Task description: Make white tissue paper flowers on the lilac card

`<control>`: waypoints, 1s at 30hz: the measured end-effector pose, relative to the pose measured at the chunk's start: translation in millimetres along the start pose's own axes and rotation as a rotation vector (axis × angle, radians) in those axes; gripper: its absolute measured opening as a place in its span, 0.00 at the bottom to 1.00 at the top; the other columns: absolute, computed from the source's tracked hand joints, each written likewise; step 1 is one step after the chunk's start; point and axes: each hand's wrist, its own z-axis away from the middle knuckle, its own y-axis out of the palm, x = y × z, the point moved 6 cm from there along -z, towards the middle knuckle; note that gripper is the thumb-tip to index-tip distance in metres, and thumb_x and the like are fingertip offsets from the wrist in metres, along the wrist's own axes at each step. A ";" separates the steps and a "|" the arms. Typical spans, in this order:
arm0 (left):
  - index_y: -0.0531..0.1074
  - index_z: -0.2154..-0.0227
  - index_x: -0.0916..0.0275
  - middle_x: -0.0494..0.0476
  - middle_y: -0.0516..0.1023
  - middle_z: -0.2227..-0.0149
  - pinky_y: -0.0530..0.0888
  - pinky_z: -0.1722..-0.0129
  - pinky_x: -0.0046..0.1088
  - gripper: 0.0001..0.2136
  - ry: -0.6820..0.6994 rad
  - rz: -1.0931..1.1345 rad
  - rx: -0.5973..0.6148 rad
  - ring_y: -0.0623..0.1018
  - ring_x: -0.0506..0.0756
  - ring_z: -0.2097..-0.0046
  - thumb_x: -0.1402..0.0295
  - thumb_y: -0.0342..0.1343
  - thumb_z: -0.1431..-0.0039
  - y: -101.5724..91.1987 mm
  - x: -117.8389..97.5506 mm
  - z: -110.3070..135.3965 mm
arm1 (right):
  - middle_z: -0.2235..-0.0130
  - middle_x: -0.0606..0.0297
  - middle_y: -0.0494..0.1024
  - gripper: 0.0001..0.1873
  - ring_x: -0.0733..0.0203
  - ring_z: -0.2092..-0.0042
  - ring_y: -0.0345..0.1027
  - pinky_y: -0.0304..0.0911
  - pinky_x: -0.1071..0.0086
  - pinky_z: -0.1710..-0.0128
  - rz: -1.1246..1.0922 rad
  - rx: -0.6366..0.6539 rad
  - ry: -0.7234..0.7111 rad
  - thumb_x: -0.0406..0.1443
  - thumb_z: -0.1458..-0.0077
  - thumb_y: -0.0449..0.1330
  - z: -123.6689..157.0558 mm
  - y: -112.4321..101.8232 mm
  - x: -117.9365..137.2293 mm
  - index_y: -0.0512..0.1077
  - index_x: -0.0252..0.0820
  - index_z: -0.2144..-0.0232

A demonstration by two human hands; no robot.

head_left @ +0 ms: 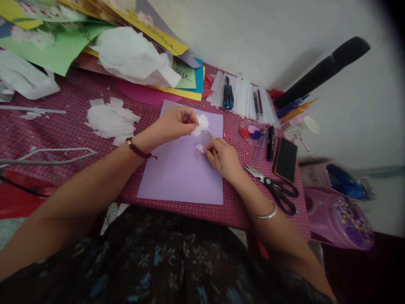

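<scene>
A lilac sheet of paper (180, 173) lies on the red checked tablecloth (63, 131) in front of me. My left hand (177, 122) is closed on a ruffled white tissue flower (201, 124) near the sheet's top edge. My right hand (223, 157) is pinched round a thin wooden stick (215, 153) whose tip rests by a smaller white tissue bit (200, 147) on the sheet. A faint round mark or clear disc sits under that bit; I cannot tell which.
Scissors (275, 188), a black phone (285, 159), a black marker (271, 143) and a paint palette (251, 130) lie right of the sheet. White tissue scraps (109, 120) lie left. Coloured papers and crumpled tissue (133, 57) pile at the back. A pink container (338, 215) stands at the right edge.
</scene>
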 end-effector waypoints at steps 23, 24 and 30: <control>0.75 0.76 0.65 0.50 0.72 0.78 0.60 0.76 0.22 0.03 0.018 -0.062 -0.038 0.66 0.46 0.76 0.75 0.56 0.53 -2.0 16.5 -4.8 | 0.81 0.70 0.68 0.26 0.69 0.79 0.59 0.56 0.71 0.78 -0.654 -0.004 0.110 0.53 0.37 0.54 19.2 -33.2 -2.6 0.73 0.41 0.75; 0.75 0.75 0.65 0.50 0.72 0.78 0.60 0.76 0.22 0.03 0.021 -0.064 -0.039 0.66 0.46 0.76 0.75 0.56 0.53 -2.1 16.2 -4.9 | 0.81 0.70 0.68 0.26 0.69 0.79 0.59 0.56 0.71 0.77 -0.637 -0.014 0.111 0.54 0.37 0.53 19.5 -34.0 -2.4 0.73 0.41 0.76; 0.74 0.76 0.65 0.50 0.72 0.78 0.61 0.75 0.22 0.02 0.017 -0.079 -0.034 0.67 0.46 0.75 0.75 0.57 0.52 -1.6 13.4 -4.0 | 0.81 0.70 0.67 0.26 0.68 0.79 0.60 0.56 0.71 0.77 -0.574 -0.041 0.084 0.53 0.36 0.53 20.3 -37.2 -0.2 0.72 0.41 0.76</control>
